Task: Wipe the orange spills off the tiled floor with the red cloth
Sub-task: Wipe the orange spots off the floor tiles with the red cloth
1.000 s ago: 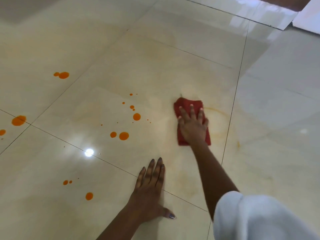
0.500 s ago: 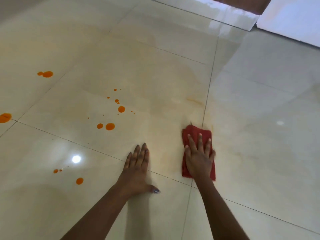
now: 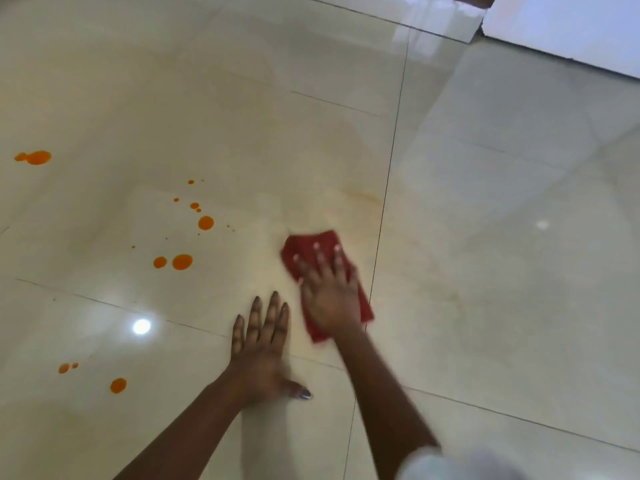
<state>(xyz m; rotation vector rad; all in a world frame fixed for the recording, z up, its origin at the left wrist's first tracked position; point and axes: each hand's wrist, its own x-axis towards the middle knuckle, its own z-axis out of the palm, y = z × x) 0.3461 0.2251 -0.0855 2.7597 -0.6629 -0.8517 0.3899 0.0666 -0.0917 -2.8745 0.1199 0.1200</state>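
My right hand lies flat with fingers spread on the red cloth, pressing it to the glossy cream tiled floor. My left hand rests palm down on the floor just left of the cloth, fingers spread, holding nothing. Orange spills sit to the left: a cluster of drops near the cloth, a blot at the far left, and smaller drops near the lower left. A faint orange smear shows above the cloth.
Dark grout lines cross the tiles. A white panel lies at the top right corner. A ceiling light reflects as a bright spot on the floor. A white sleeve shows at the bottom edge.
My right hand dragged the cloth back toward me, then shifted it left and slightly forward, tilting it. My left hand stayed planted on the floor.
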